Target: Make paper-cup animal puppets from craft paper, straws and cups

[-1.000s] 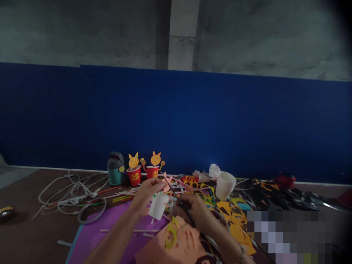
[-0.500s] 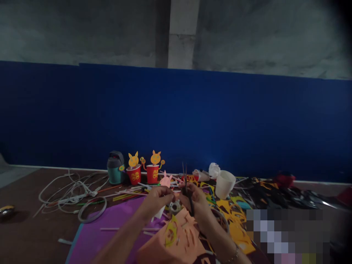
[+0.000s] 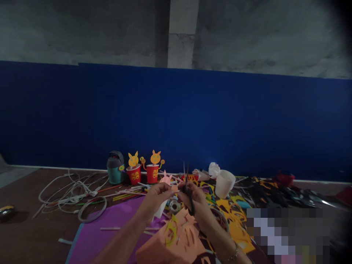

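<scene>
Between the fingertips of my left hand [image 3: 158, 197] is a small orange paper piece [image 3: 174, 188], partly hidden by the fingers. My right hand [image 3: 195, 200] is closed around dark-handled scissors [image 3: 189, 194], whose blades point up and stand slightly apart. The two hands almost meet, and the right fingertips lie close to the paper piece. Beneath them are a roll of tape [image 3: 175, 206] and a peach-orange foam or paper sheet [image 3: 165, 249] with slits cut in it. Just behind my left hand stands a pink animal-shaped cutout [image 3: 165, 178].
Two red cups [image 3: 153, 174] carrying orange cat-like figures stand at the back beside a teal container [image 3: 115, 168]. White cables [image 3: 68, 194] sprawl to the left. A purple sheet [image 3: 110, 220], a white cup [image 3: 224, 184] and yellow-orange cut scraps [image 3: 239, 229] surround the hands. A blue panel [image 3: 176, 117] rises behind.
The small orange paper piece now shows more plainly between my hands. The scissor blades look a little wider apart and have shifted slightly. Everything else on the table stays in place.
</scene>
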### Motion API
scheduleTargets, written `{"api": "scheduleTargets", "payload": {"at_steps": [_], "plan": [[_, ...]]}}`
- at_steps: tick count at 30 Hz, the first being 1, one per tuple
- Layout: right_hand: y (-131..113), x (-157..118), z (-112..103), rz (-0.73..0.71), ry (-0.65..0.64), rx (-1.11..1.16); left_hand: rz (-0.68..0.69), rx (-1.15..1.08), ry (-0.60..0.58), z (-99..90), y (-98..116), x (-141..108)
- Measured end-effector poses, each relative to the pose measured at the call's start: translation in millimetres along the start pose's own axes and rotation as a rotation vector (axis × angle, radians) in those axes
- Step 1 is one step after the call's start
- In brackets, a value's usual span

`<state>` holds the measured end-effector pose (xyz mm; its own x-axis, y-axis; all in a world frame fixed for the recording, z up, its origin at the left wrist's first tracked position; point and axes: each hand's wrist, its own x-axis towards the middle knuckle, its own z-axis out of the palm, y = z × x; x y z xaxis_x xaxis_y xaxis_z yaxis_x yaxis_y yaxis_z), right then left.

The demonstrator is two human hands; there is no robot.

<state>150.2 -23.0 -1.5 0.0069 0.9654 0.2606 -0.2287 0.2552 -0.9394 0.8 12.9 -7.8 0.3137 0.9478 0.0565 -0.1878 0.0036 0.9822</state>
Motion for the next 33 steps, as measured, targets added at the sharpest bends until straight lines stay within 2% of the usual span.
{"api": "scheduleTargets", "payload": {"at_steps": [5, 8, 12, 23, 28, 33], "plan": [[4.7, -5.2, 4.6, 0.039, -0.186, -0.111, -0.024, -0.151, 0.1, 3.0, 8.8, -4.9], [8.9, -6.8, 7.1, 0.008, -0.237, -0.142, 0.008, -0.232, 0.129, 5.6, 6.8, -6.6], [11.7, -7.5, 9.3, 0.007, -0.244, -0.132, 0.027, -0.263, 0.14, 11.7, 3.5, -9.9], [3.6, -10.4, 15.7, 0.044, -0.226, -0.043, -0.024, -0.381, 0.16, 26.3, 5.5, -20.2], [3.9, -10.7, 16.3, 0.05, -0.203, -0.051, -0.011, -0.359, 0.161, 26.9, 0.7, -21.6], [10.0, -11.8, 16.5, 0.032, -0.187, -0.055, -0.025, -0.337, 0.22, 25.6, -5.6, -19.1]]}}
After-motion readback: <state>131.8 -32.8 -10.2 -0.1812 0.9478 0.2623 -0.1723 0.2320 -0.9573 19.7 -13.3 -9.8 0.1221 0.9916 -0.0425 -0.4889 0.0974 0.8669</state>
